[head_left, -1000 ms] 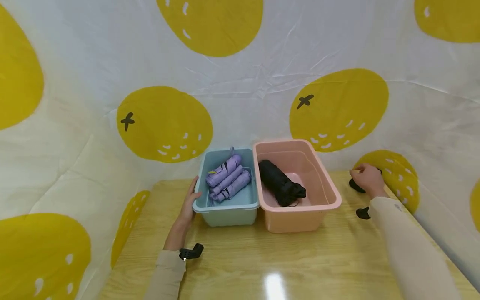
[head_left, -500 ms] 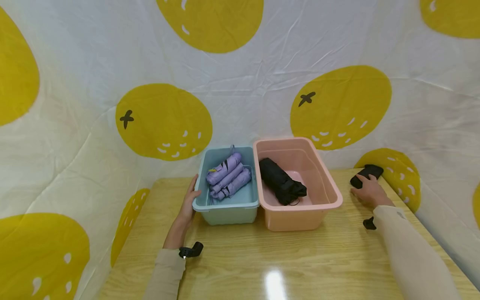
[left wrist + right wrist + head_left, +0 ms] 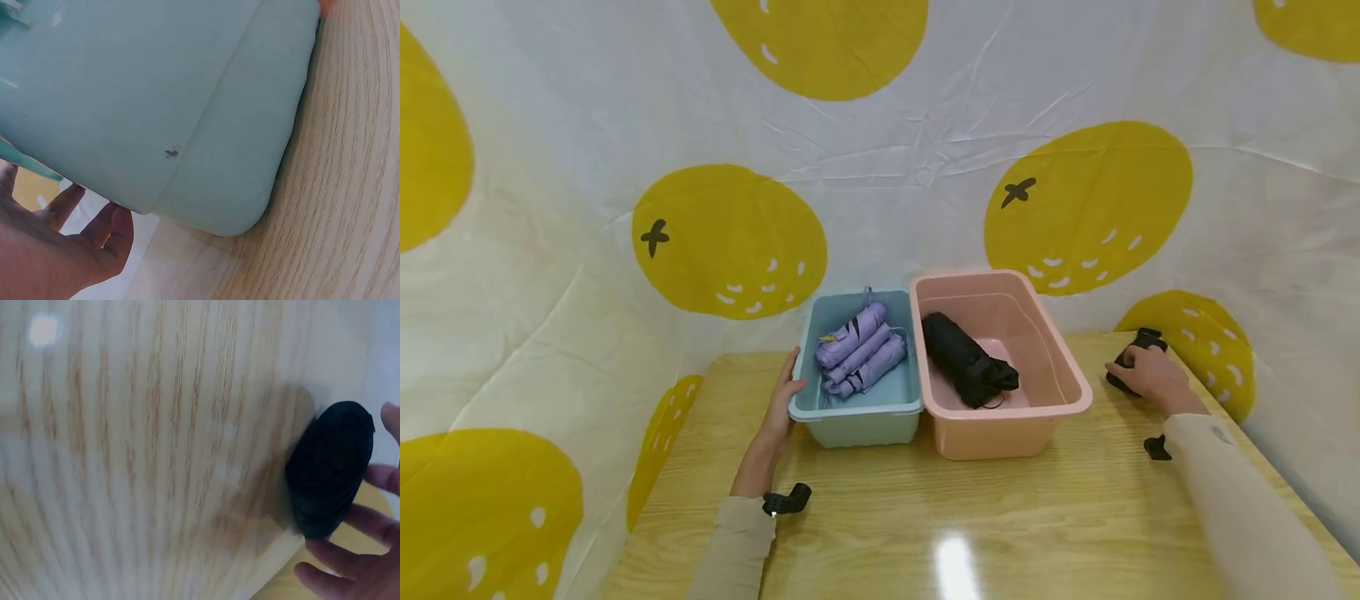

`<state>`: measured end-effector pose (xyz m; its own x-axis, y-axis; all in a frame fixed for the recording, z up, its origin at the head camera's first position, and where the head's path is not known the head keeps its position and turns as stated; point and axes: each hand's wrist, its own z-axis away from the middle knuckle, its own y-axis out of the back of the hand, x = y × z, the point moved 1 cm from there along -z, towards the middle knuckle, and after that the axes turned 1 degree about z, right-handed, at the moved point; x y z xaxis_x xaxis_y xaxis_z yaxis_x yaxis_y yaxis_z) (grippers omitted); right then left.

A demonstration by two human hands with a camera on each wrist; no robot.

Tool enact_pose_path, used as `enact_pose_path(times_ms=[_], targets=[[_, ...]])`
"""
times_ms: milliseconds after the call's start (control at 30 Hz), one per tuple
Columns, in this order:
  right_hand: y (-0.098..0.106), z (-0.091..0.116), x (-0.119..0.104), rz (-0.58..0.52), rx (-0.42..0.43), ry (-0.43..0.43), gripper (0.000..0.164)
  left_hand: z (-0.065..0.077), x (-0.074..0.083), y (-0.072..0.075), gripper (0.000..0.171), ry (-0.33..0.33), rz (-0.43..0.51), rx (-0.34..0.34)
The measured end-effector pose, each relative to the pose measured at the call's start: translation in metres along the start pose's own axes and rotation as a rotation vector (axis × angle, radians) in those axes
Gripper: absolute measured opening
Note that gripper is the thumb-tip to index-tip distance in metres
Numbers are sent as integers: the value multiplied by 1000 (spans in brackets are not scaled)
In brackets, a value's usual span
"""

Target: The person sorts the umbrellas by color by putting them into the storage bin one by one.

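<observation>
A blue bin [image 3: 863, 429] holds several folded purple umbrellas [image 3: 852, 336]. My left hand [image 3: 778, 407] grips this bin at its left side, the thumb over the rim and the fingers against the outer wall. In the left wrist view, bent fingers [image 3: 119, 234] touch the pale bin wall [image 3: 156, 106]. Far to the right, my right hand [image 3: 1157, 382] holds a black folded umbrella [image 3: 1148, 335] from above, covering much of it. The right wrist view shows one rounded end of that dark umbrella [image 3: 331, 465] on or just above the tabletop, fingers [image 3: 369, 522] along its side.
A pink bin [image 3: 996, 437] stands against the blue bin's right side, with another black folded umbrella [image 3: 962, 358] inside. Both are on a wooden table [image 3: 850, 525]. A white cloth with yellow fruit shapes [image 3: 880, 225] hangs behind and along the sides.
My right hand has shifted from the black umbrella's far part toward its near part and now closes over it. The left hand stays at the blue bin. The head view has moved slightly.
</observation>
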<state>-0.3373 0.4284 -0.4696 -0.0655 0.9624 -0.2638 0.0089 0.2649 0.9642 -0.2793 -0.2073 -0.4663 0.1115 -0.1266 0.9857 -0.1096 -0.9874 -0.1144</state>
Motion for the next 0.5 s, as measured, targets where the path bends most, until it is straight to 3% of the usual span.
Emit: enact_pose_path(times_ms=[133,367,500], targets=[[-5,3,5,-19,66,-58,63,0,-1,-1,65,-1,1,14],[-15,16,2,-300,80,-347,99,-1,-4,-2,65,3,9,21],[-19,17,0,-333,120,-332,98,-1,-2,-2,66,-1,2,33]])
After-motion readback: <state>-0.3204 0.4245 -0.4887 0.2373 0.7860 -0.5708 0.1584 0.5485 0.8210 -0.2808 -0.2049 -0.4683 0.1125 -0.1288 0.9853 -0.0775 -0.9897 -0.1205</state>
